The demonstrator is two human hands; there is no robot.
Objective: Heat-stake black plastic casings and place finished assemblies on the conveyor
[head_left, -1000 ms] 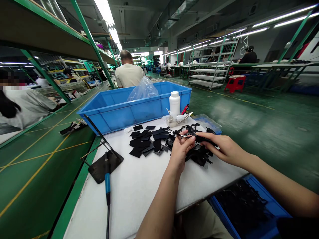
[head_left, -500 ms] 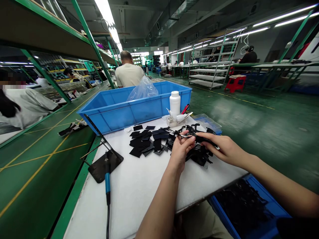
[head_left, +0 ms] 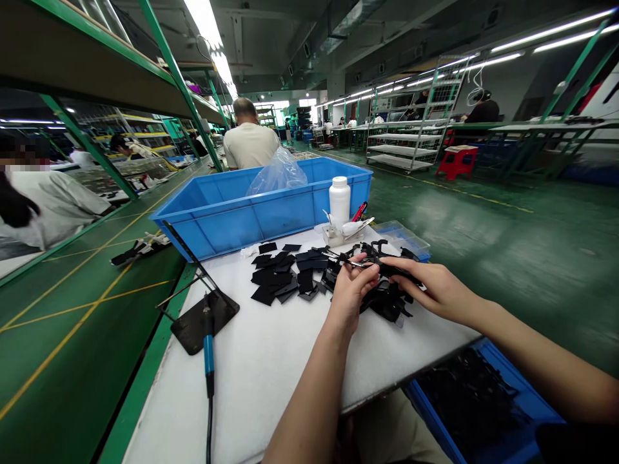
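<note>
From where I stand, one piece is being worked and plenty more lies about. The black part (head_left: 403,272) sits in the right hand (head_left: 438,290), lifted just over the near right of the desk (head_left: 271,361), with the fingers above it and the thumb below, grasping it firmly. The left hand (head_left: 355,283) pinches at a slim metal strip (head_left: 344,259); whether that is a tool or belongs to the part, I can't tell.

This piece looks midway to me, neither laid down nor let go. Loose plates (head_left: 273,277) lie scattered to the left, and a heap of black pieces (head_left: 387,306) spreads beneath the hands. The lower bin (head_left: 503,366) by the lap holds a dark mass of pieces too; I can't say which of all these are finished and which are waiting.

The part's long axis runs aslant across the person's front: one end points away and leftward to the left fingertips, the other back toward the right palm, a little nearer the body. Which end is its front, I can't make out.
</note>
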